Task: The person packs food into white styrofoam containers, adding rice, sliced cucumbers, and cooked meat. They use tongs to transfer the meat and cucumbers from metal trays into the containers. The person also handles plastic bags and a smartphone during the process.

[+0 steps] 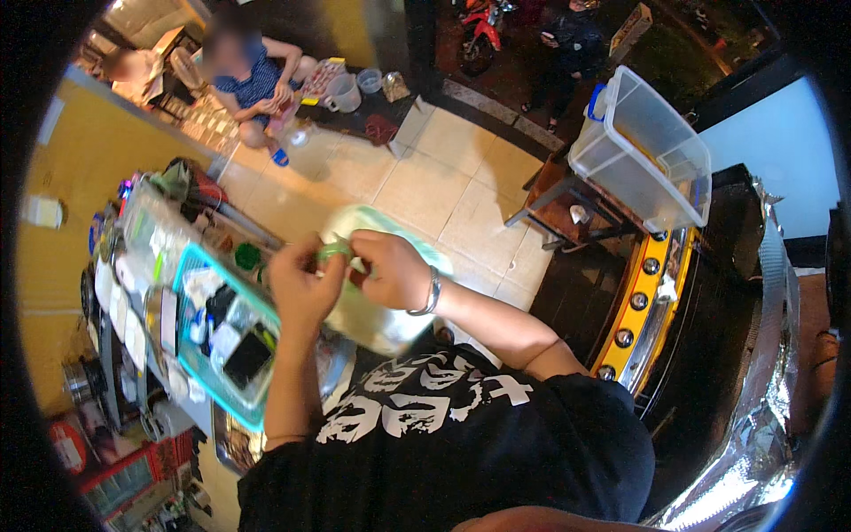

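Observation:
Fingertips of my left hand (304, 279) and my right hand (397, 269) meet around a small green item (334, 250), pinched between them. Blur and the fingers hide what exactly it is. A metal bangle (434, 292) circles my right wrist. Beneath both hands is a large pale container or bag (379, 326) with a light green edge, blurred, its contents unclear. Close by my left forearm, a turquoise plastic basket (229, 407) holds a dark phone-like object (248, 357), small packets and other odds and ends.
A black stove with a yellow knob panel (615, 362) and foil lining (751, 432) stands at right. Behind it, a clear plastic bin (645, 159) rests on a dark stool (565, 206). One seated person (256, 86) handles something beside a plastic jug (343, 93). Another person (572, 46) stands outside.

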Demonstrator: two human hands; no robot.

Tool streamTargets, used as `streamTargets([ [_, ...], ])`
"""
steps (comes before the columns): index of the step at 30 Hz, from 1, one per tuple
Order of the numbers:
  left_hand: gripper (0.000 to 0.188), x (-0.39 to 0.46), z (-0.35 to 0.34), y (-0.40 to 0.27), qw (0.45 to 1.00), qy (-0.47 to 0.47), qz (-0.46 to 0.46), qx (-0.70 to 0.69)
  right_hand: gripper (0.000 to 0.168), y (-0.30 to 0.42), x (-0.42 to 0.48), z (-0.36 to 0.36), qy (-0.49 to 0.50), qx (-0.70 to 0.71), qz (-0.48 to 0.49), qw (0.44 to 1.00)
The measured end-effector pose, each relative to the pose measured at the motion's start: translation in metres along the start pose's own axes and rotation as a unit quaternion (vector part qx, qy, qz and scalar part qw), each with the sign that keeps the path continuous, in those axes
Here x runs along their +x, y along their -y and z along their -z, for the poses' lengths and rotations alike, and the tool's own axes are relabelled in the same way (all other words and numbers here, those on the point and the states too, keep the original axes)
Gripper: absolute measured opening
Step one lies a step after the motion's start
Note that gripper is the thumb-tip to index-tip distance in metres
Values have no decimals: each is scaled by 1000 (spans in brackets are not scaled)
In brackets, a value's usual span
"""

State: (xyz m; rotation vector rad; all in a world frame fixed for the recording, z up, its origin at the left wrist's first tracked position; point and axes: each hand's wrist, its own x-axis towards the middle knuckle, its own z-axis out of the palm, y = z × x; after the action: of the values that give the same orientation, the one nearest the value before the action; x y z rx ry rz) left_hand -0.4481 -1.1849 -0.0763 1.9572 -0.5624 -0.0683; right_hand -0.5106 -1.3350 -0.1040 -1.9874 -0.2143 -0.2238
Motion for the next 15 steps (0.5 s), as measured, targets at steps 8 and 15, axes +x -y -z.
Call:
streamTargets([
  [8, 62, 146, -116, 110, 952, 259, 98, 131, 33, -338, 71, 166, -208, -27, -443, 872],
  [15, 61, 299, -151, 113, 880, 376, 105, 271, 21, -530, 132, 350, -387, 268, -581, 664],
])
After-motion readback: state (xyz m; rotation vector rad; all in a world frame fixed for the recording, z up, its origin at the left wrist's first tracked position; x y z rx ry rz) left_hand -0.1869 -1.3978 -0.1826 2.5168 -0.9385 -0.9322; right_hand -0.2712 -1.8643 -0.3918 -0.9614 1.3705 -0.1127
